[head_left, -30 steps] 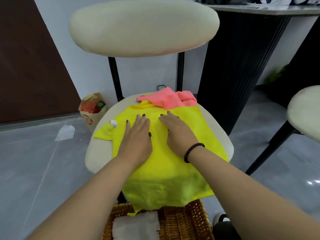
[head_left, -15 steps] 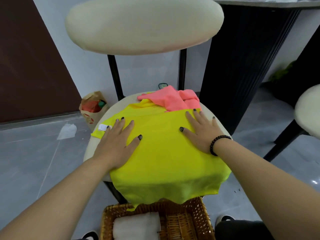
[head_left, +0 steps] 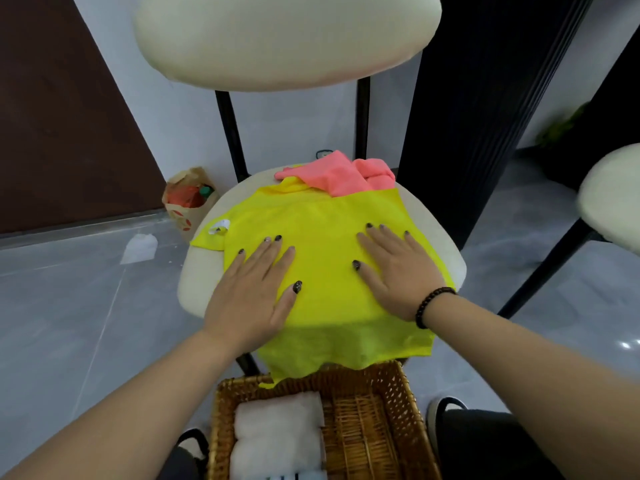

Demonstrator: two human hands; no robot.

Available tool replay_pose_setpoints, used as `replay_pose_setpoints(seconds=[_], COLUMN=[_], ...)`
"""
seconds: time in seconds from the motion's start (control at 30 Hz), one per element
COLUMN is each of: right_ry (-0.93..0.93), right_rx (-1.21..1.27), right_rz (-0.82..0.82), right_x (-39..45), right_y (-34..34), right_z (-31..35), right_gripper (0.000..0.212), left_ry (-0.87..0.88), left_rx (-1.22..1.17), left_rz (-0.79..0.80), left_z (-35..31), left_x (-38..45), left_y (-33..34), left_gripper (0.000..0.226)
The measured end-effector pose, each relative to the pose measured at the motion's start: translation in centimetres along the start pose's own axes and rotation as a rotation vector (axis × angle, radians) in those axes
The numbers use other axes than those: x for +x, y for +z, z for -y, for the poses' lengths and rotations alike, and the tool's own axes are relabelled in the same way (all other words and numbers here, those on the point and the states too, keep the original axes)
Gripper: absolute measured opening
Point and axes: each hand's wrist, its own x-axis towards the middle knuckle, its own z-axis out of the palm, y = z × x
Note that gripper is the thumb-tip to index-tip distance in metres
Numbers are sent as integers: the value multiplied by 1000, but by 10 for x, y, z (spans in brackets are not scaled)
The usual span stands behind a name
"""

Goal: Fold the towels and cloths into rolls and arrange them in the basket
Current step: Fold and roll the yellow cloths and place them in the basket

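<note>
Both hands lie flat on the yellow cloth (head_left: 322,237), which is spread over the seat of a cream chair (head_left: 446,244). The left hand (head_left: 252,289) presses the left side of the cloth, with its fingers straight and a little apart. The right hand (head_left: 394,268) presses the right side the same way. Neither hand pinches or holds anything. A stretch of bare yellow shows between the two hands.

The cloth runs long from the back of the seat toward the person. Its near end hangs off the front of the seat and dips just over the far rim of the wicker basket (head_left: 408,410) on the floor below. Its far edge sits under a crumpled pink cloth (head_left: 336,174) at the back of the seat. A small white tag (head_left: 220,226) sticks out at the cloth's left corner.

The cloth looks smooth and not yet rolled, so this seems to be the flattening step. To make a roll, I think the hands would start at one short end and turn it along the long way. The hanging near end is closest to both hands, just below the wrists. The far end would be harder, since the pink cloth lies on it.

In the basket, a white rolled towel (head_left: 277,434) already sits on the left side. The right side shows bare wicker.
</note>
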Motion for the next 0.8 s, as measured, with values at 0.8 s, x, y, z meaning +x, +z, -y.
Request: replay_pose_setpoints(seconds=[0.8], right_ry=[842], right_rx=[916], right_rz=[-348], right_x=[-99], right_y=[46], right_z=[17], right_gripper=[27], left_ry=[-957], left_rx=[-990], left_rz=[-72], left_z=[-62], left_x=[-85], left_y=[32], left_gripper=[20])
